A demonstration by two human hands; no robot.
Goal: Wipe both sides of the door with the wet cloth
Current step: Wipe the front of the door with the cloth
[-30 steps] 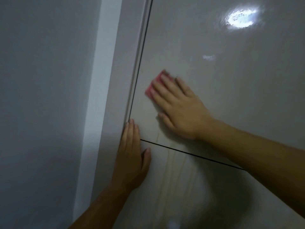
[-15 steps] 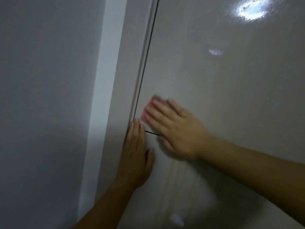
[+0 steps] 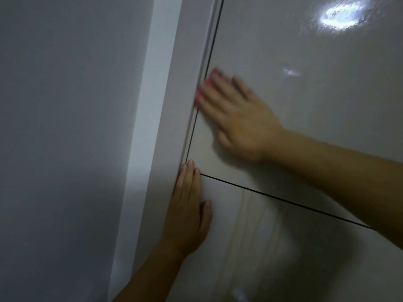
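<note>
The glossy beige door fills the right of the view, with thin dark grooves running up its left side and across it. My right hand presses a pink cloth flat against the door beside the vertical groove; straight fingers cover most of the cloth, and hand and cloth are motion-blurred. My left hand lies flat on the door lower down, fingers straight, fingertips at the corner where the grooves meet.
The door frame runs up along the door's left edge, with a paler strip beside it. A grey wall takes the left part of the view. A bright light reflection shines on the door at top right.
My right hand slid the cloth down to the horizontal groove, then back up along the vertical groove. My left hand stayed flat in place.
</note>
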